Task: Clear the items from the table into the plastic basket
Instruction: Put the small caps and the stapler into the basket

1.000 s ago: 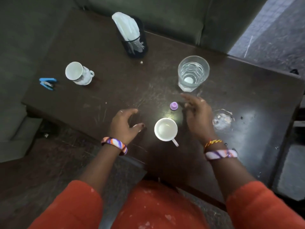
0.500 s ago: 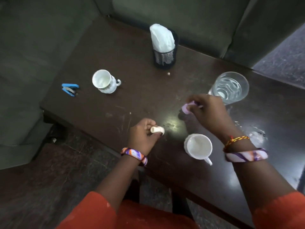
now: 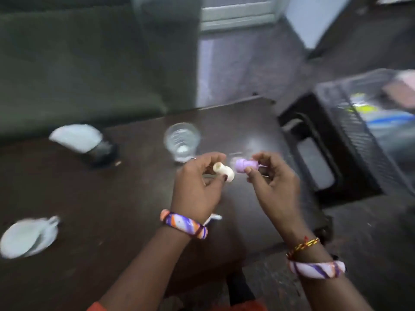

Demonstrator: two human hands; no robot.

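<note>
My left hand (image 3: 197, 187) pinches a small white plastic piece (image 3: 223, 172) above the dark table (image 3: 101, 209). My right hand (image 3: 274, 185) pinches a small purple plastic piece (image 3: 243, 165) just to the right of it; the two pieces are close but apart. The dark plastic basket (image 3: 350, 122) stands off the table's right end, with several items inside. A clear glass (image 3: 182, 142) stands on the table behind my hands. At the left edge lies a white cup (image 3: 27, 236), blurred. The picture is smeared by head motion.
A black mesh holder (image 3: 101, 151) with white napkins (image 3: 76, 136) stands at the back left of the table. A green sofa (image 3: 78, 63) runs behind the table. A dark stool (image 3: 318, 158) sits under the basket. Grey floor lies to the right.
Both hands have lifted their small pieces off the table and brought them together in front of me. My head has swung right, bringing the basket into view; the second white cup is hidden.
</note>
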